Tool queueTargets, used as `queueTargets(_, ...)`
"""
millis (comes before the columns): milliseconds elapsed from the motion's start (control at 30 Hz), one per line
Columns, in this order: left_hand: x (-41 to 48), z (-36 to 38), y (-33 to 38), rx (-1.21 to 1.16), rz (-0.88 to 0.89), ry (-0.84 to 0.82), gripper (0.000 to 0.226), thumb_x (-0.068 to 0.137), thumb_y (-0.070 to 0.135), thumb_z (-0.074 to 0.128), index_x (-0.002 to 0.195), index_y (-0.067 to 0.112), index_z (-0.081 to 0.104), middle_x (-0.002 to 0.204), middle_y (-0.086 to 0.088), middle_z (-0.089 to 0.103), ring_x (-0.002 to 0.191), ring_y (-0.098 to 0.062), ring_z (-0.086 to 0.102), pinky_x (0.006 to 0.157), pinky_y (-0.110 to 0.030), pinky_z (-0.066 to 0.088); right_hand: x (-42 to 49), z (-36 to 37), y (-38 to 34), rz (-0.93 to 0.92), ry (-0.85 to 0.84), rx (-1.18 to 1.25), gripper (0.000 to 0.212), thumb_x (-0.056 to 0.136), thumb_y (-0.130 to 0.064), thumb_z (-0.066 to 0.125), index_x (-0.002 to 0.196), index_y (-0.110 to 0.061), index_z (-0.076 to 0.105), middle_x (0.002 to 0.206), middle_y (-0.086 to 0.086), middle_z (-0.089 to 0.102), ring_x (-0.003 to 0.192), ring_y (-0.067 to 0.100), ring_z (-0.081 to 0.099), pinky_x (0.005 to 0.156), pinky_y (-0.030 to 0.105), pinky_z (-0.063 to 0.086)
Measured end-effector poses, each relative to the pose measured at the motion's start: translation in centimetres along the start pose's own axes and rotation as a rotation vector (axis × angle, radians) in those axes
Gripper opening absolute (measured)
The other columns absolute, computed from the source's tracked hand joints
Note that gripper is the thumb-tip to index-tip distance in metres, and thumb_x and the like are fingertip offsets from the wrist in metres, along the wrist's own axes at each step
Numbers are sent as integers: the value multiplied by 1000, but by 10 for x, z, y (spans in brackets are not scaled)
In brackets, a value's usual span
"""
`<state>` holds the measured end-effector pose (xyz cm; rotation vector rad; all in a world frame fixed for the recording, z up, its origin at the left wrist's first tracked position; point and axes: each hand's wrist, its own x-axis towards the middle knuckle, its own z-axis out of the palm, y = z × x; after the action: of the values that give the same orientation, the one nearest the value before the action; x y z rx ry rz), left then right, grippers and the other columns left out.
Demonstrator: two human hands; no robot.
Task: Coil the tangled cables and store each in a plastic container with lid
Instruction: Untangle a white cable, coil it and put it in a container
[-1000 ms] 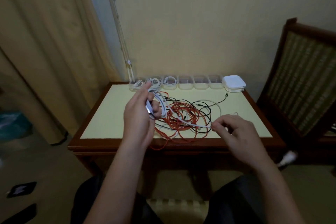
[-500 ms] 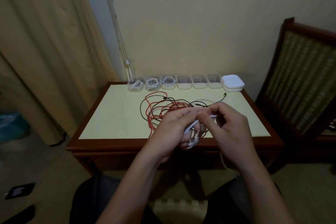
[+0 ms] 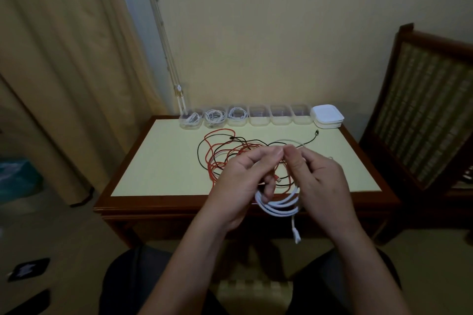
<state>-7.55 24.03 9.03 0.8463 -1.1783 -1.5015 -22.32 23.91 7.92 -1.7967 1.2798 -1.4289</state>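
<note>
A white cable (image 3: 279, 206) hangs in a coil of several loops over the table's front edge, its plug end dangling below. My left hand (image 3: 240, 181) and my right hand (image 3: 317, 179) both hold this coil, fingertips meeting above it. Behind the hands a tangle of red and black cables (image 3: 217, 151) lies on the pale yellow table top (image 3: 163, 161). Along the back edge stands a row of clear plastic containers (image 3: 258, 117); the three on the left hold coiled white cables (image 3: 215, 116), the three on the right look empty. A stack of white lids (image 3: 327, 115) sits at the row's right end.
A wooden chair with a woven back (image 3: 422, 100) stands to the right of the table. Beige curtains (image 3: 64, 59) hang at the left. My knees are under the table's front edge.
My left hand came down from the left of the tangle to the table's front, and my right hand rose to meet it. The white cable is now gathered into loops between both hands.
</note>
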Motion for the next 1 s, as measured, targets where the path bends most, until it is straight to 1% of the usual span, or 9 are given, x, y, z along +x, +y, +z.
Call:
queueTargets(100,0,4,-5,120,83,75,35,92,36,61,113,11,72,53,0,41,42,-13,38,45,-22,37,0,2,0,4,38,0,53,99,-58,49,77,-13,67,60,-4,57,55,5,47,51,21,37)
queueTargets(267,2,4,-3,-232,1,71,35,95,27,56,111,1,72,57,2,17,37,-4,18,35,-18,15,1,-1,-4,156,-52,237,37,96,-49,50,95,-22,75,72,3,65,66,5,56,61,19,43)
queueTargets(333,3,-1,1,-356,-24,94,33,95,28,56,107,2,73,58,4,18,36,-2,18,34,-16,14,0,-8,0,285,-153,465,32,97,-41,53,98,-17,75,74,2,66,69,12,58,67,24,45)
queueTargets(400,4,-6,6,-455,-46,113,32,93,28,56,104,3,72,57,5,18,34,-1,19,32,-15,13,0,-15,8,398,-240,692,20,94,-26,62,98,-12,76,73,5,56,65,19,47,64,29,42)
queueTargets(467,4,-9,11,-537,-63,118,30,93,27,55,99,4,73,54,7,20,31,0,19,30,-14,12,0,-21,16,461,-299,835,21,83,-11,68,101,-6,77,74,9,55,64,19,48,61,26,45)
queueTargets(633,2,-12,21,-708,-114,64,30,97,27,50,105,6,70,48,8,25,27,-4,24,30,-14,13,-5,-33,27,423,-432,821,26,79,-5,79,105,-4,76,90,16,69,74,25,66,74,30,57)
queueTargets(800,0,-11,27,-750,-122,8,32,99,25,46,113,6,67,48,7,27,34,-6,11,29,-13,14,-4,-33,18,401,-306,566,18,82,4,70,98,-4,76,96,16,77,86,23,76,74,22,59)
queueTargets(900,0,-8,26,-726,-144,-6,31,97,23,48,105,5,72,49,7,26,31,-5,14,29,-13,15,0,-24,20,286,-99,260,15,84,1,73,95,-9,75,87,2,79,80,14,76,73,20,59)
queueTargets(1000,0,-6,22,-705,-174,10,28,95,21,51,104,4,72,49,7,25,27,-3,24,29,-14,14,2,-19,25,289,138,287,15,85,-1,75,98,-8,76,89,3,79,83,19,77,73,21,60)
